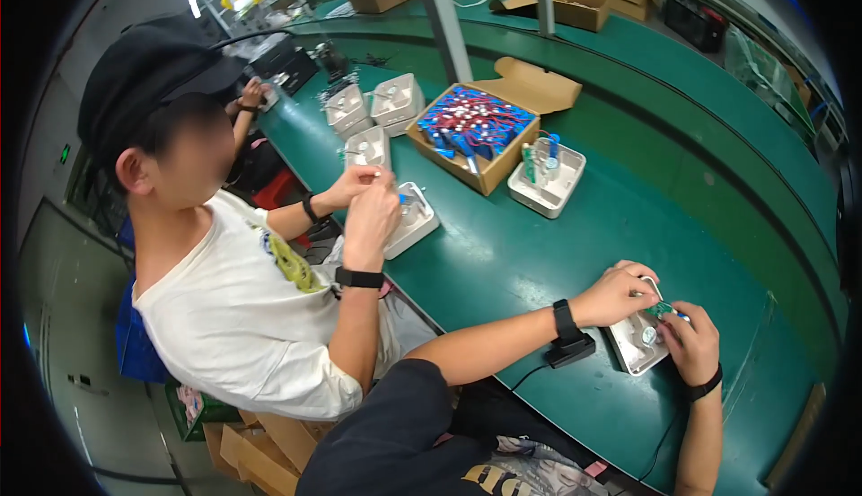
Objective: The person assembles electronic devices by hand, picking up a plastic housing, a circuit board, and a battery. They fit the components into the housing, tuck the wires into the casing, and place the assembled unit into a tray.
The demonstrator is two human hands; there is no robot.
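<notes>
On the green table at the right, a white plastic housing (626, 350) lies between my hands, with a round silvery part (648, 336) inside it. A small green circuit board (660, 310) with thin wires sits over its far end. My left hand (620, 295) reaches across from the left, fingers pinched at the wires beside the board. From the right, my right hand (693, 343) has its thumb and fingers closed on the board's edge. A bit of blue shows by the right fingertips; its kind is hidden.
A co-worker (242, 289) at the left handles small parts over another white housing (413, 222). Beyond stands a cardboard box (489, 173) of blue wired battery packs, beside a further housing (549, 193). A black cabled device (571, 351) lies by my left wrist.
</notes>
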